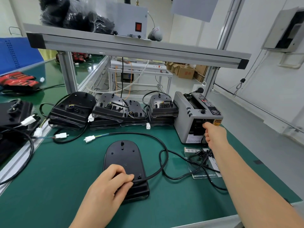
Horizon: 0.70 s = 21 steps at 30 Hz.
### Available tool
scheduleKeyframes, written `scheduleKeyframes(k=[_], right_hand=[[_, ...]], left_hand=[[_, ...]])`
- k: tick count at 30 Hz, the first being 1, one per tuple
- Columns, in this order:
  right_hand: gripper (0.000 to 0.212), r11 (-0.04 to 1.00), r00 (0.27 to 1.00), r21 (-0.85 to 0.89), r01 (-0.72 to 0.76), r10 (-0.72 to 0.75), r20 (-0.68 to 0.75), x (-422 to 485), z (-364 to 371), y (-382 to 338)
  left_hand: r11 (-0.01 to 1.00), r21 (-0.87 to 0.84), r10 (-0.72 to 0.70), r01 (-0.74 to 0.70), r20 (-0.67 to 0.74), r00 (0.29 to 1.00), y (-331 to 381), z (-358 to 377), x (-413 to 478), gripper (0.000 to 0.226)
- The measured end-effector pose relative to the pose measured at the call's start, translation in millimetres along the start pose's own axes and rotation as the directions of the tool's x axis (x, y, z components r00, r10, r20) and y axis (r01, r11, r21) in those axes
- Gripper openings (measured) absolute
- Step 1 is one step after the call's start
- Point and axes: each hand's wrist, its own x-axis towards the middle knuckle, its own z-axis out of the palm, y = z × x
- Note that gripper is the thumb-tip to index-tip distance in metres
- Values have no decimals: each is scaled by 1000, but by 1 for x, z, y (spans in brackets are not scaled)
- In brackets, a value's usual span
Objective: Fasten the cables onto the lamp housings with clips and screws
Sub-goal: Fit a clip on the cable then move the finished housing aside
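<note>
My left grip (108,183) is a bare human hand with smooth knuckles and rounded fingertips; the nails are too small in my feed for me to judge. My right grip (213,134) is bare as well, and I see it mostly from the back, so only the knuckle ridge and thumb side read clearly. Behind them run the left forearm (92,214) and the right forearm (246,183), both slim, smooth and uncovered all the way to the lower edge of my view.
</note>
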Motion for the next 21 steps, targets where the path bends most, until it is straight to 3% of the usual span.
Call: scheduleKeyframes(k=[4, 10, 13, 18, 21], right_hand=[[27, 1000, 1000, 14, 0, 0, -2, -5, 0, 2], [27, 1000, 1000, -12, 20, -20, -1, -9, -7, 0], [24, 998, 999, -48, 41, -39, 38, -11, -18, 1], [19, 990, 957, -109, 89, -55, 285, -33, -33, 1], [27, 967, 825, -175, 185, -56, 563, -62, -30, -3]], left_hand=[[1000, 5, -8, 8, 2, 1000, 1, 0, 0, 11], [1000, 21, 13, -12, -15, 1000, 0, 0, 1, 25], [1000, 20, 5, -5, -6, 1000, 0, -1, 0, 17], [1000, -9, -26, 26, 25, 999, -2, -2, 1, 11], [988, -83, -128, 128, 12, 992, -4, -6, -1, 18]])
